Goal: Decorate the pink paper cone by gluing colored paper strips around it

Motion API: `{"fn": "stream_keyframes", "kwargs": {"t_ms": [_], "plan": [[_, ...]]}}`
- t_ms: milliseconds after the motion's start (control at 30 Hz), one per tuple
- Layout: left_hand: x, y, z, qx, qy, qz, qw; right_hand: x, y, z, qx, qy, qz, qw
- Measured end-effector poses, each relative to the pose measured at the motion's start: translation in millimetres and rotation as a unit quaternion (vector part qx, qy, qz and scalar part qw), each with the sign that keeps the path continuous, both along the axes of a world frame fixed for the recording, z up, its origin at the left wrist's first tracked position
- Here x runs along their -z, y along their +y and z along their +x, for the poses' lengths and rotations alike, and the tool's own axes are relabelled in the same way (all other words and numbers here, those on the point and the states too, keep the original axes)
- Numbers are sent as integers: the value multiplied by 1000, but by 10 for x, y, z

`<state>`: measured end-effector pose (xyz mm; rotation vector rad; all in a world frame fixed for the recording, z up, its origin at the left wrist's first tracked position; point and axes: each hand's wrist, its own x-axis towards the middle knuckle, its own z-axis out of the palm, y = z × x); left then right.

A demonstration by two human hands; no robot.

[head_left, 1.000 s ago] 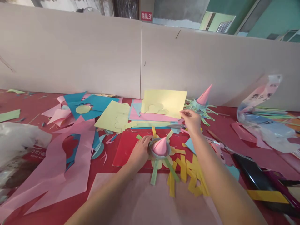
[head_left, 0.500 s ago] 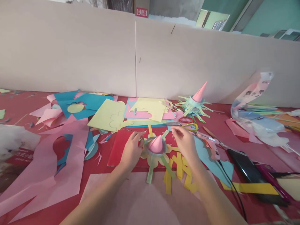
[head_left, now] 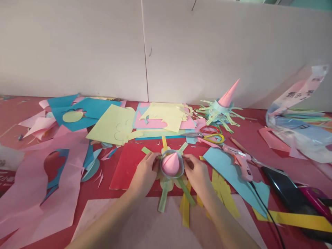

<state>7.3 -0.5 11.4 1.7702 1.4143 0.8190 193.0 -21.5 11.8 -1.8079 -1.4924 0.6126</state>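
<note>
A paper flower craft (head_left: 166,188) lies on a red sheet (head_left: 123,166) in front of me. It has pale yellow petals, green and yellow strips radiating outward, and a grey-blue ring round a pink paper cone (head_left: 171,163). At the ring's left side, my left hand (head_left: 145,173) is closed, its fingertips pinching the craft's edge. My right hand (head_left: 198,173) pinches it from the opposite side, thumb and forefinger against the ring. Both hands partly hide the petals. Several loose yellow paper strips (head_left: 224,193) lie by my right wrist.
A pink hot glue gun (head_left: 243,164) with a black cord, scissors (head_left: 212,136) and a black phone (head_left: 282,188) are at right. A similar finished-looking cone craft (head_left: 224,107) stands behind. Paper scraps (head_left: 62,193) cover the left; a white panel (head_left: 77,48) rises behind.
My right hand has come inward and down from above the craft to the ring's right side. My left fingers have closed in on its left. The view has tipped downward.
</note>
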Motion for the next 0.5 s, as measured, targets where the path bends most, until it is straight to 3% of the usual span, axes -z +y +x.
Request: {"fn": "stream_keyframes", "kwargs": {"t_ms": [267,500], "plan": [[-22,-1,4,9,21,3,1000,3,-3,-17,-13,-9,0,1000],[3,3,26,21,40,34,998,21,-24,-108,3,-82,21,996]]}}
